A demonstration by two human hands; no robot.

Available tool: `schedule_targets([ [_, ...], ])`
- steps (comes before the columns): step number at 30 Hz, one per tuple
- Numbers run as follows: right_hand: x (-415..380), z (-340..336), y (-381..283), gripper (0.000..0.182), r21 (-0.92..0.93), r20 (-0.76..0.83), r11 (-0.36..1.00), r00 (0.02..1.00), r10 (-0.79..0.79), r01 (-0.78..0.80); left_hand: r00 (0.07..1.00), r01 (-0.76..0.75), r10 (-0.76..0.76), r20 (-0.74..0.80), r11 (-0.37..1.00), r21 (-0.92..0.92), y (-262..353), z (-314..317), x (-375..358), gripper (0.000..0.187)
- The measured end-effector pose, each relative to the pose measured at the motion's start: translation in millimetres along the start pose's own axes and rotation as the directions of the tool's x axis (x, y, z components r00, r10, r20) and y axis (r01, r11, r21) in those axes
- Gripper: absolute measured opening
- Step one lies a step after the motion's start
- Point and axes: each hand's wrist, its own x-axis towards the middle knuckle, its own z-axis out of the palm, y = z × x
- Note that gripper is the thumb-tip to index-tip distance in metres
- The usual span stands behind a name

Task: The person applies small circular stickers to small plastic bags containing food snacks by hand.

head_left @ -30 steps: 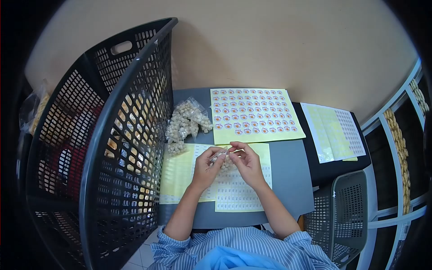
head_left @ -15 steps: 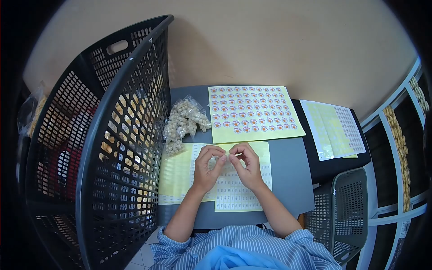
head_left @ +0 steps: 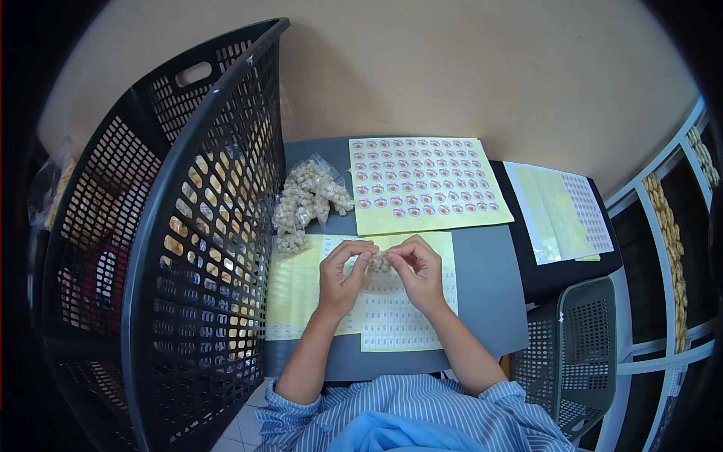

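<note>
A small clear bag with pale pieces (head_left: 379, 265) is pinched between my two hands over the sticker sheets. My left hand (head_left: 343, 275) holds its left side and my right hand (head_left: 420, 273) its right side, thumbs against fingertips. Under my hands lies a yellow-backed sheet of small labels (head_left: 403, 320), beside another yellowish sheet (head_left: 297, 282). Several clear bags of pale pieces (head_left: 305, 197) are heaped to the left, beyond my left hand. Behind my hands is a yellow sheet of round orange-and-white stickers (head_left: 425, 184).
A large dark perforated basket (head_left: 203, 248) stands at the left with packed goods behind its mesh. On a black surface at the right lies another sticker sheet (head_left: 561, 215). A green-grey basket (head_left: 586, 346) and a white-framed rack (head_left: 655, 248) are farther right.
The pale contents of the small bag now show between my fingertips. Both hands remain pinched and have shifted only slightly.
</note>
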Motion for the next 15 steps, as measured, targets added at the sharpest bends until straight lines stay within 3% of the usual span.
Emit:
schedule_targets([
  [1, -2, 2, 1, 0.006, 0.127, -0.019, 0.986, 0.993, 0.114, -0.111, 0.999, 0.029, -0.027, 0.031, 0.997, -0.065, -3, 1, -1, 0.016],
  [2, -2, 2, 0, 0.006, 0.124, -0.021, 0.986, 0.993, 0.116, -0.113, 0.999, 0.031, -0.029, 0.033, 0.997, -0.068, -4, 5, -3, 0.016],
  [4, 0, 3, -4, 0.009, 0.382, -0.076, 0.857, 0.912, 0.403, -0.347, 0.963, 0.262, -0.263, 0.053, 0.884, -0.387, -5, 15, -7, 0.026],
  [8, 0, 3, 4, 0.016, 0.428, -0.041, 0.84, 0.922, 0.386, -0.333, 0.958, 0.28, -0.243, 0.154, 0.906, -0.318, -14, 7, -3, 0.032],
  [10, 5, 3, 6, 0.025, 0.289, -0.081, 0.945, 0.98, 0.183, -0.153, 0.914, 0.332, -0.406, -0.005, 0.753, -0.569, -17, 3, 1, 0.026],
  [11, 6, 0, 5, 0.025, 0.288, -0.08, 0.945, 0.98, 0.184, -0.153, 0.913, 0.332, -0.407, -0.006, 0.752, -0.569, -18, -1, 2, 0.026],
  [12, 7, -5, 2, 0.03, -0.098, 0.029, 0.993, 0.998, 0.062, -0.059, 0.883, 0.308, -0.469, -0.031, 0.626, -0.717, -18, -7, 3, 0.024],
  [13, 7, -8, 1, 0.034, -0.453, 0.176, 0.887, 0.984, -0.011, 0.09, 0.846, 0.26, -0.531, -0.042, 0.48, -0.838, -16, -10, 5, 0.022],
  [14, 3, -4, 5, 0.035, -0.49, 0.165, 0.868, 0.986, -0.002, 0.084, 0.788, 0.259, -0.611, -0.078, 0.443, -0.858, -11, -9, 7, 0.026],
  [15, 1, -2, 8, 0.035, -0.489, 0.165, 0.868, 0.986, -0.002, 0.083, 0.788, 0.259, -0.611, -0.078, 0.444, -0.858, -14, -11, 6, 0.026],
])
